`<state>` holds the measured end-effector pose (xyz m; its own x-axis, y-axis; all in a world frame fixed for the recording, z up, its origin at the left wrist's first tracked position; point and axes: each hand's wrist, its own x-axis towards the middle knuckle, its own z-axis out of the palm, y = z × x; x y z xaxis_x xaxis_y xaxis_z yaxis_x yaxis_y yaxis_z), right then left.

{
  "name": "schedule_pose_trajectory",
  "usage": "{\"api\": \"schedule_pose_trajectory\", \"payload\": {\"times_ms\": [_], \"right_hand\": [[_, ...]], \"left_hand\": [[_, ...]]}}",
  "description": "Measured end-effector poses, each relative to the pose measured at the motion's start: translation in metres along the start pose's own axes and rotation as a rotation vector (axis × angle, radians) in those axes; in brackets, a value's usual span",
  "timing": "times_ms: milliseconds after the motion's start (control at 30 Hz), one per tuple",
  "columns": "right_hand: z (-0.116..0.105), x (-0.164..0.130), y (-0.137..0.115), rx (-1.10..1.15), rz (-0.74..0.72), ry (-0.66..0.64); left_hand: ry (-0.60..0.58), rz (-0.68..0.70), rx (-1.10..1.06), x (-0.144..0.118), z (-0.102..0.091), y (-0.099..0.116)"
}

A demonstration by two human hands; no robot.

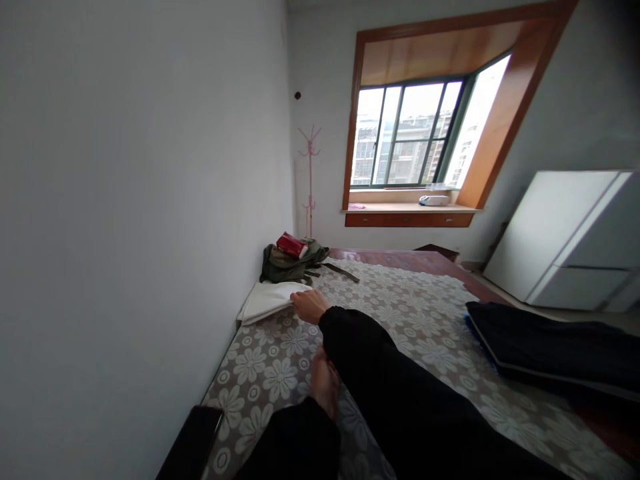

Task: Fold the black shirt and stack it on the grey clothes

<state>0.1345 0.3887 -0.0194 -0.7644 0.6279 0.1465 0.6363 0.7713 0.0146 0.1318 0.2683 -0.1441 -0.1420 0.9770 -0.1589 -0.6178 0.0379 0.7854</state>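
Left hand braced on the floral cover, right hand on a folded white cloth by the wall.

Nearest the lens: the person's black sleeves, and the left hand resting on the floral lace bed cover, fingers hidden under the right arm, so I cannot tell whether it is spread or closed. The right hand reaches well ahead of it, lying on the near edge of the folded white cloth; grip not resolved, looks like fingertips pressing or pinching the edge. Cloth lies flat against the wall, just in front of an olive bag carrying a red packet. Judgement: light, soft and limp, likely to sag and unfold if lifted by one corner; better held along the folded edge or from beneath. A dark folded bundle sits well apart on the right.
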Motion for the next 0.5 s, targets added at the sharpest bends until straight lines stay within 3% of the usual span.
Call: {"api": "schedule_pose_trajectory", "payload": {"times_ms": [133, 233, 333, 400, 500], "right_hand": [[-0.023, -0.060, 0.014, -0.038, -0.083, 0.007], [-0.020, -0.121, 0.034, -0.031, -0.171, 0.015], [-0.009, -0.170, 0.050, 0.059, -0.190, -0.005], [-0.002, -0.188, 0.049, 0.173, -0.169, -0.017], [0.006, -0.191, 0.026, 0.395, -0.122, 0.049]], "left_hand": [[0.168, 0.081, -0.232, 0.020, -0.021, 0.034], [0.184, 0.150, -0.331, 0.018, -0.027, 0.046], [0.150, 0.173, -0.359, 0.006, -0.018, 0.044], [0.120, 0.160, -0.350, 0.000, -0.009, 0.041], [0.074, 0.114, -0.243, -0.006, 0.002, 0.039]]}}
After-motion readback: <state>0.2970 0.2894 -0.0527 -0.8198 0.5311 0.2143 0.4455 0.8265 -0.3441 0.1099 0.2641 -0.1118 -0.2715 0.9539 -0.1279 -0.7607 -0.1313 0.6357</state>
